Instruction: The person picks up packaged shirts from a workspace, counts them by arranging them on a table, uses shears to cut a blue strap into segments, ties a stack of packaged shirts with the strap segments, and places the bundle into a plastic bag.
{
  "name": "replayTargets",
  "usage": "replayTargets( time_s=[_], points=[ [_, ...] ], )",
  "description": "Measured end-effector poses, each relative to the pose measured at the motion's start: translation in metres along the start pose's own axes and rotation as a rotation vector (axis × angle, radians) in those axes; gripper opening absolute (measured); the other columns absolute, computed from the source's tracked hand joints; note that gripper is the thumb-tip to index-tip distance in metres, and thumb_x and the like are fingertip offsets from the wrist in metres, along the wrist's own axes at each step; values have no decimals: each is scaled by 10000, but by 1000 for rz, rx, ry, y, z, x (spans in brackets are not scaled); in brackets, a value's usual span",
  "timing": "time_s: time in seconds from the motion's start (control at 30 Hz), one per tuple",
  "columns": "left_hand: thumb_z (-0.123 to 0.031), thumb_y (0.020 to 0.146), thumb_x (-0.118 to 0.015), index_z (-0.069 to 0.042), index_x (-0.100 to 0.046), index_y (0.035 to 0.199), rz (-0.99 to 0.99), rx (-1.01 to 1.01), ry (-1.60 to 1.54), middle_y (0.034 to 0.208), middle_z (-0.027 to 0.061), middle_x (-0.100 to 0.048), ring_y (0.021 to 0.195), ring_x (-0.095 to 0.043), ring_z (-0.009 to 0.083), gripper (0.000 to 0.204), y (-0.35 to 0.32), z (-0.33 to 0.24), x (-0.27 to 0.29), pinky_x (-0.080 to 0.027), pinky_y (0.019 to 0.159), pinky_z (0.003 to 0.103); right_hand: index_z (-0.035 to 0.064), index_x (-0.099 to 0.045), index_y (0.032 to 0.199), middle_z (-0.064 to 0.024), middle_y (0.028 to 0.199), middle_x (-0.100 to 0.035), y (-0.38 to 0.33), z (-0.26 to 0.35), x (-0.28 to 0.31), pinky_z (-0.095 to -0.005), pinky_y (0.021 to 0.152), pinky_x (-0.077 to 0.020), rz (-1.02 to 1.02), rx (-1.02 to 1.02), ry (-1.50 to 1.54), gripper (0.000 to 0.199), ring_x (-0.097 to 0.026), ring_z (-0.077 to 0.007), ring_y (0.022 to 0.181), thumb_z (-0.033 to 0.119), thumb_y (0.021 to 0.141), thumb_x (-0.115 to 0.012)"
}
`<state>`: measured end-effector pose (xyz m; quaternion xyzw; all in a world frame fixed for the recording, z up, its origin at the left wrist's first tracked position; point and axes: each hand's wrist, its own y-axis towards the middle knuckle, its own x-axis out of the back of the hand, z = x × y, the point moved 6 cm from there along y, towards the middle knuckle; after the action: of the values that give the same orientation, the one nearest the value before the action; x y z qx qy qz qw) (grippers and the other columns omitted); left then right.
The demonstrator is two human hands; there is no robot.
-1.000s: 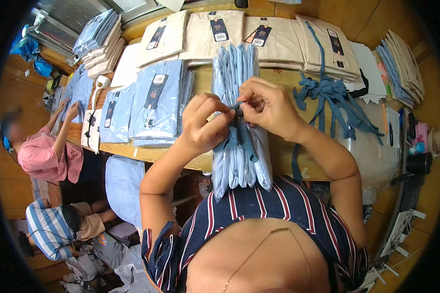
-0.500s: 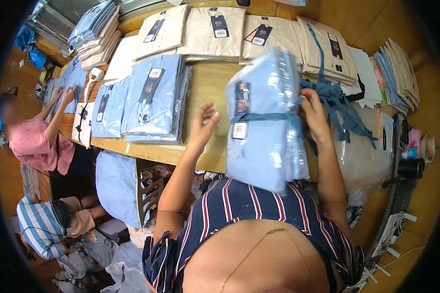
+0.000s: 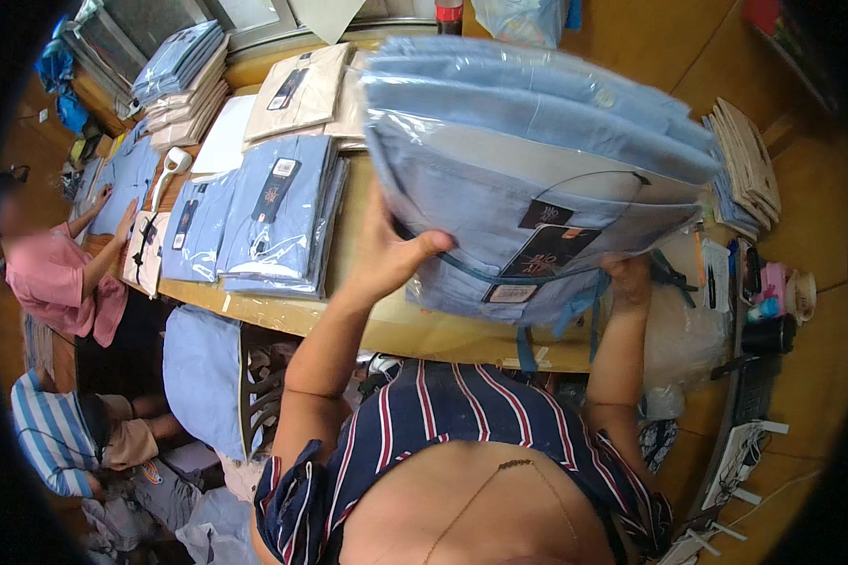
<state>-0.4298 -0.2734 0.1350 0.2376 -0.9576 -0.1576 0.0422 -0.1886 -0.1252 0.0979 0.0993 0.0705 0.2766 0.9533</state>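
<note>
Tied bundle [image 3: 499,155] raised and tipped

The left hand [image 3: 391,250] is closed on its left edge, thumb in front, fingers hidden; the right hand [image 3: 628,281] curls at the lower right, its hold unclear. Since half a second ago the bagged blue garments have swung higher above the surface [image 3: 372,325], covering most cream packs [image 3: 320,75] beyond. The teal strip [image 3: 471,273] spans them, so they likely move as one.
</note>
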Motion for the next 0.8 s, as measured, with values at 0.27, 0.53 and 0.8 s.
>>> replayTargets(
  time_s=[0.27,0.53,0.8],
  points=[
    [-487,364,-749,-40,-6,1272,-146,-101,118,1254,148,-223,1134,-286,241,1256,-35,-8,21,-221,943,334,141,-19,1286,-92,1240,-259,-20,10,-56,-352,906,-298,181,158,112,1197,-322,-226,1111,320,389,-791],
    [-291,351,-803,-42,-55,1269,-132,-101,-54,1201,138,-317,1096,-336,232,1210,-11,25,31,-277,927,343,123,-71,1278,-129,1231,-272,11,9,-68,-346,913,-293,37,348,-333,1139,-327,-241,1102,321,409,-779],
    [-303,693,-600,-30,-320,1179,-176,-249,957,978,234,-480,885,-485,329,624,66,15,42,-384,770,359,78,-196,1203,-171,987,-474,20,-72,-48,-276,713,-428,-125,-416,-159,678,-517,-216,783,136,690,-635]
  ],
)
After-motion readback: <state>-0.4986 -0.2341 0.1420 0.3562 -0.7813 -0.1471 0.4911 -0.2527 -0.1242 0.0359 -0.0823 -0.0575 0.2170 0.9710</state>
